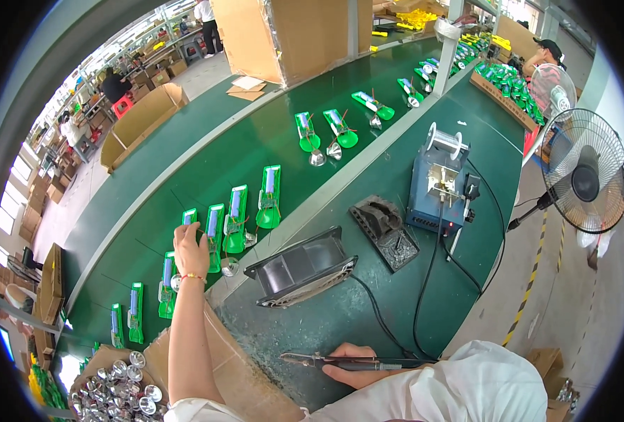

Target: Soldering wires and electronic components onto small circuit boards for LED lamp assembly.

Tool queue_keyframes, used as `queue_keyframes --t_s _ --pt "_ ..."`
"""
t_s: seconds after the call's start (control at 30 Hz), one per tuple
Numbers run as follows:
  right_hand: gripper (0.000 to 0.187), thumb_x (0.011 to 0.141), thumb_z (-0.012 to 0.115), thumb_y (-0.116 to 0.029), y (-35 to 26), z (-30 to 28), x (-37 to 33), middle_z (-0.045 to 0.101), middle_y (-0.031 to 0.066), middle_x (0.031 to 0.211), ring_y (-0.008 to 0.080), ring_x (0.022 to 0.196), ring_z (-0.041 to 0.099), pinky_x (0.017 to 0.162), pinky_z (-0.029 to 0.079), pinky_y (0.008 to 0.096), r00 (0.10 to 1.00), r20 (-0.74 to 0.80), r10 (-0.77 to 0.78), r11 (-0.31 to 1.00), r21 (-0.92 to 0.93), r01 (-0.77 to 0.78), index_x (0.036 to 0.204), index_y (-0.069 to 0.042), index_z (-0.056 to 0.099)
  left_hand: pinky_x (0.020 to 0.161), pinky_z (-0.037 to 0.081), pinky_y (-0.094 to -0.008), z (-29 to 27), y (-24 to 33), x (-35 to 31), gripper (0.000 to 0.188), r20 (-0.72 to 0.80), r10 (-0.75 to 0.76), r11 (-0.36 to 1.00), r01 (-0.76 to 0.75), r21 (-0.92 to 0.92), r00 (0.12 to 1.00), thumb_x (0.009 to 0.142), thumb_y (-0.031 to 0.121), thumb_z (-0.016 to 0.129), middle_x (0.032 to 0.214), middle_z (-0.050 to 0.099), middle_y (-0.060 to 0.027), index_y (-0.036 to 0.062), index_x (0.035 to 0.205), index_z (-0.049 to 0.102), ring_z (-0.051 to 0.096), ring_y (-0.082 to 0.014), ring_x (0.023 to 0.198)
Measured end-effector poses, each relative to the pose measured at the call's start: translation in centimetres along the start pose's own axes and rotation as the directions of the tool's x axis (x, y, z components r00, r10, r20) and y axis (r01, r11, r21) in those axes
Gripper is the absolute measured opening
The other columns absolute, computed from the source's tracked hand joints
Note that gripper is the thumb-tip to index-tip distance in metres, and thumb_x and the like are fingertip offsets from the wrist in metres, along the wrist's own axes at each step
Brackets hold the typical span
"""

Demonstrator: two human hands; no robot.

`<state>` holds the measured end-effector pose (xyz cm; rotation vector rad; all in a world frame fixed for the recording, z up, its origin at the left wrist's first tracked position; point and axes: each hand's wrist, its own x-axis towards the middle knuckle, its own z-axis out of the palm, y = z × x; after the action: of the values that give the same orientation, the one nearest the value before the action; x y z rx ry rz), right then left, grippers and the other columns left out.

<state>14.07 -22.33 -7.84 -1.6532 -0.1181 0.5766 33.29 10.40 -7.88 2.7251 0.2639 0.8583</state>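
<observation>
My left hand reaches over the green belt, its curled fingers on a green flashlight housing. The hand covers most of that housing. Beside it lie more open green housings, such as one housing with a blue cylindrical cell inside. Several have silver reflectors on wires, like the reflector at the belt's near edge. Low over the bench, my right hand is closed around a soldering iron, whose tip points left.
A black box fan, a dark soldering stand and a blue soldering machine with a spool stand on the bench. Loose reflectors are heaped at lower left. Black cables trail across the bench. A pedestal fan and a co-worker are at right.
</observation>
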Motion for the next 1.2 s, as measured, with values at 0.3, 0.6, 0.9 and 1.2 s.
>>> queue_keyframes --t_s 0.3,0.6,0.9,1.2 --pt "0.021 0.077 0.069 -0.021 0.4 0.9 0.1 0.059 0.0012 0.069 0.0057 0.063 0.052 0.056 0.041 0.0229 0.997 -0.011 -0.080 0.997 0.019 0.080 0.085 -0.004 0.058 0.077 0.048 -0.0407 -2.3 2.3 -0.5 0.055 0.482 -0.266 0.947 0.134 0.290 0.835 0.073 0.042 0.064 0.094 0.063 -0.0176 0.0099 0.117 0.051 0.060 -0.0313 0.090" --pt "0.020 0.077 0.068 -0.019 2.0 0.8 0.5 0.060 0.0029 0.072 0.0071 0.065 0.053 0.059 0.043 0.0238 0.981 -0.027 -0.191 0.981 0.028 0.192 0.086 -0.004 0.059 0.077 0.045 -0.0427 -8.1 0.4 -12.9 0.056 0.276 -0.150 0.958 0.209 -0.197 0.949 0.085 0.019 0.053 0.101 0.059 -0.0233 0.0031 0.132 0.028 0.057 -0.0395 0.092" --pt "0.015 0.079 0.066 -0.016 2.5 1.4 0.7 0.058 -0.0007 0.067 0.0031 0.061 0.048 0.053 0.039 0.0218 0.977 -0.021 -0.212 0.971 0.104 0.213 0.081 -0.004 0.057 0.058 0.043 -0.0284 -20.1 6.9 -29.3 0.059 0.420 -0.545 0.690 0.673 -0.267 0.726 0.080 0.010 0.055 0.088 0.056 -0.0115 0.0048 0.133 0.028 0.053 -0.0154 0.067" --pt "0.015 0.080 0.064 -0.016 2.5 1.4 0.4 0.057 0.0000 0.064 0.0039 0.055 0.050 0.049 0.039 0.0211 0.964 -0.003 -0.267 0.952 0.154 0.265 0.080 -0.004 0.055 0.098 0.023 -0.0532 -22.8 5.0 -34.6 0.045 0.171 -0.372 0.783 0.210 0.585 0.912 0.075 0.023 0.061 0.129 0.039 -0.0173 0.0053 0.115 0.050 0.033 -0.0344 0.122"
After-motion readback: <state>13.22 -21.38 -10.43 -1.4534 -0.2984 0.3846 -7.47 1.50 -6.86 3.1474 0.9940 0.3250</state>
